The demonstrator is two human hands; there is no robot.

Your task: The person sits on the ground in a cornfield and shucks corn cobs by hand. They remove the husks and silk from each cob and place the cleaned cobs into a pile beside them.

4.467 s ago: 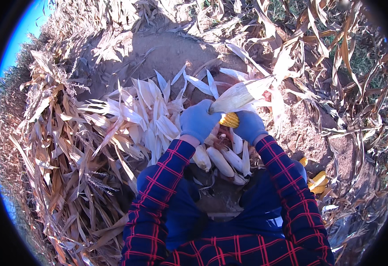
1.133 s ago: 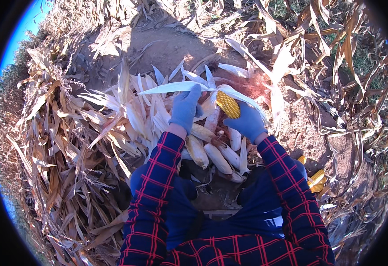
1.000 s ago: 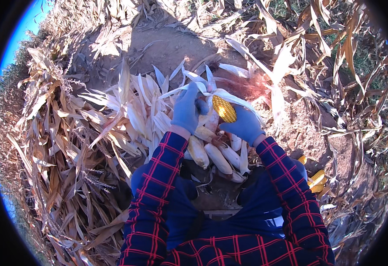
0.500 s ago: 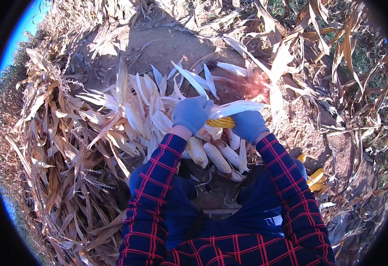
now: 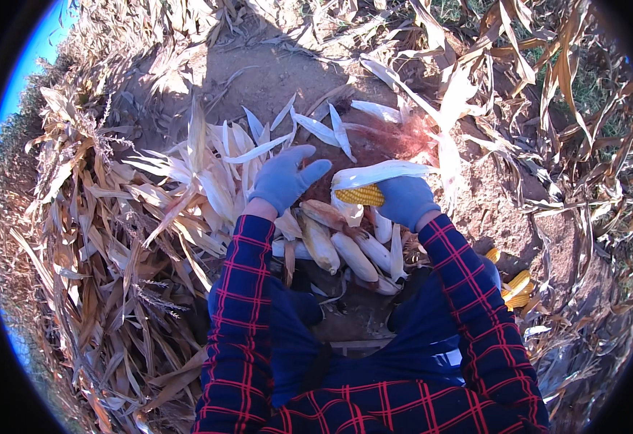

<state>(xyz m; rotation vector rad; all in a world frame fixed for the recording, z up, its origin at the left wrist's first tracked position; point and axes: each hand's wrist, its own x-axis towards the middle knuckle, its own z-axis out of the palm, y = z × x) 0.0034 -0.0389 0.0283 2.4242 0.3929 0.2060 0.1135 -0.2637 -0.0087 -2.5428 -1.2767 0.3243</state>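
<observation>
My right hand, in a grey-blue glove, grips an ear of corn whose yellow kernels show on one side. A pale husk leaf still hangs along the top of that ear, and the gloved fingers hide its right end. My left hand, gloved alike, is off to the left of the ear with thumb and fingers apart, holding nothing. Below both hands, between my legs, lie several ears in pale husks. Loose pale husks are heaped beside and beyond my left hand.
A tall pile of dry corn stalks fills the left side. Several bare yellow cobs lie by my right knee. Reddish corn silk lies on the soil ahead, and dry leaves edge the far right.
My left hand has come away from the ear, moving left, and its fingers have spread. A strip of husk now lies beyond it. My right hand keeps the ear in nearly the same place.
</observation>
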